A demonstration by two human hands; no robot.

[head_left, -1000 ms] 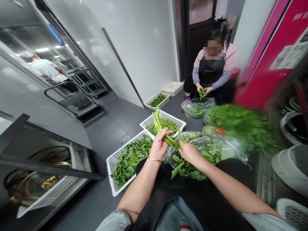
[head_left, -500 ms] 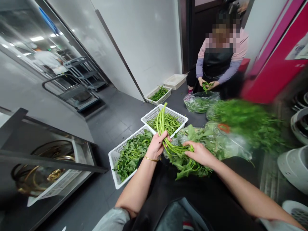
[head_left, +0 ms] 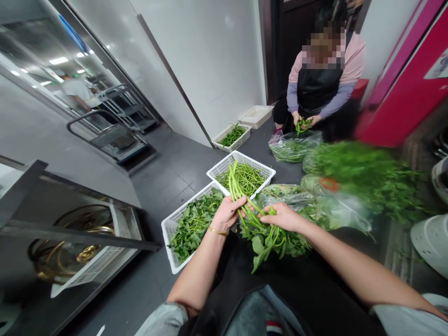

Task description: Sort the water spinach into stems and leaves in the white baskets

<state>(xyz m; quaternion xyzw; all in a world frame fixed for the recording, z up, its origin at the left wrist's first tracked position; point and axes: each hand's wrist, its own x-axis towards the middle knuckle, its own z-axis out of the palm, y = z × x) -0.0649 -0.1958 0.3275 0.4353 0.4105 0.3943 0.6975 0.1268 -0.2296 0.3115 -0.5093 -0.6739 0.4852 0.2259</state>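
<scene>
My left hand (head_left: 228, 212) is closed round a bunch of long green stems (head_left: 234, 181), whose bare ends point up and away. My right hand (head_left: 282, 217) grips the same bunch farther along, thumb and fingers pinched on the bent stems. Broad leaves (head_left: 262, 252) hang below the right hand over my dark apron. Beyond my left hand, cut stems lie in a white slotted basket (head_left: 269, 175). A second white basket (head_left: 170, 235), to the left, holds picked leaves and touches the first one.
Plastic bags of greens (head_left: 350, 212) and a leafy heap (head_left: 371, 172) lie to the right. Opposite, a co-worker (head_left: 318, 93) handles greens above another bag (head_left: 290, 147). A metal shelf (head_left: 140, 240) stands left, a trolley (head_left: 115, 140) farther back.
The stems' upper ends have dipped lower. My right hand has shifted slightly left, toward my left hand, and the hanging leaves have swung lower. The view has moved slightly.
</scene>
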